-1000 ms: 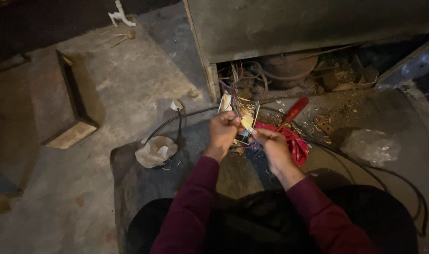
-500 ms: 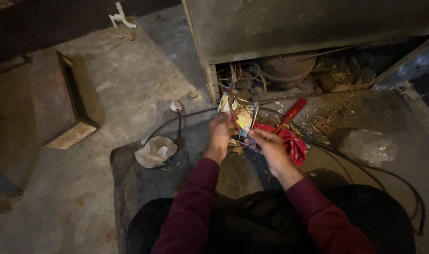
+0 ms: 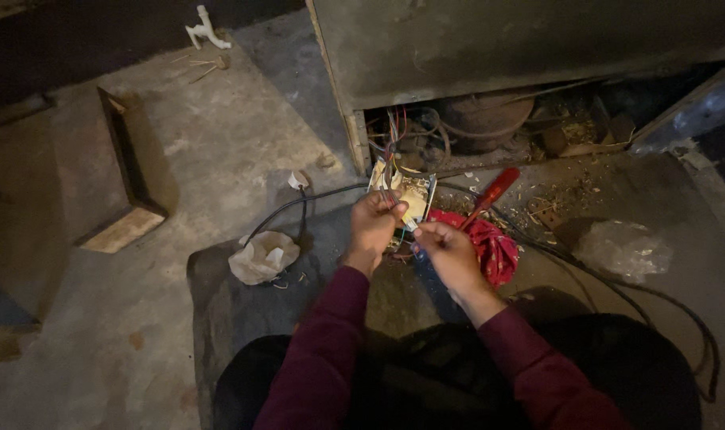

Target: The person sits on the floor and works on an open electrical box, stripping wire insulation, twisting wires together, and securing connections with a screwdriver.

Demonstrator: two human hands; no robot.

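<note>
Nearest to the camera, two arms in dark red sleeves reach forward over the concrete floor [image 3: 140, 318]. At the left, a crumpled white bag [image 3: 263, 256] lies on the floor beside a black cable [image 3: 299, 203]. Just ahead of the sleeves, the left hand [image 3: 373, 223] is closed as a fist around a bunch of thin coloured wires [image 3: 391, 151], which rise toward the machine. The right hand [image 3: 448, 248] pinches something small between thumb and fingers (I cannot tell what it is; maybe a wire end). Between the hands and behind them sits a yellowish board [image 3: 414, 193]. Right of the hands, a red cloth [image 3: 494, 247] lies on the floor with a red-handled screwdriver [image 3: 491, 193] on it. Further right is a clear plastic bag [image 3: 623, 248]. Farthest, the metal cabinet [image 3: 522, 40] stands open at the bottom, with a round dark part [image 3: 486, 119] inside.
</note>
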